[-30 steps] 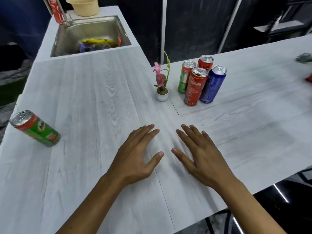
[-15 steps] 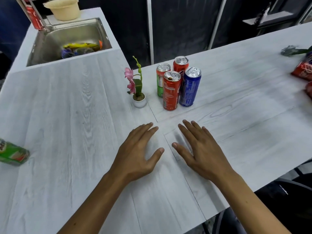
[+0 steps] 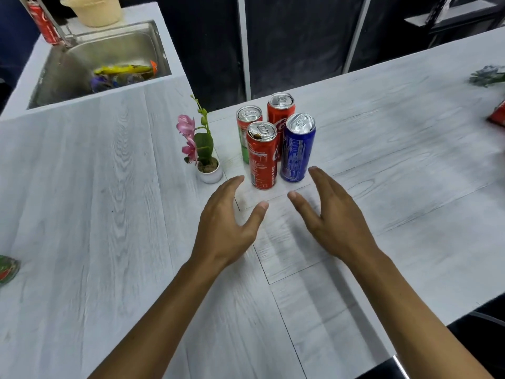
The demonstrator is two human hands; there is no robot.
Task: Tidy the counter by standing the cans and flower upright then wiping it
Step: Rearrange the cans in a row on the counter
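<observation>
The left hand and the right hand are held released, fingers straight and thumbs spread, and nothing is grasped. They are kept apart from each other, with a strip of counter between them. The fingertips of both are just in front of the cans, without touching them.

Four cans are standing upright in a tight group near the inner corner of the counter: the front red can, the blue can beside it on the right, the green can and the back red can behind. The back red can is close to the far edge. The flower is standing upright in its white pot just left of the group, apart from it.

A fifth can is cut by the left border of the view; it is blurred and seems to lie on its side. A wide stretch of counter is found between it and the flower.

The sink is set in the far left arm of the counter. The near edge is seen running diagonally at the lower right, under the right forearm
</observation>
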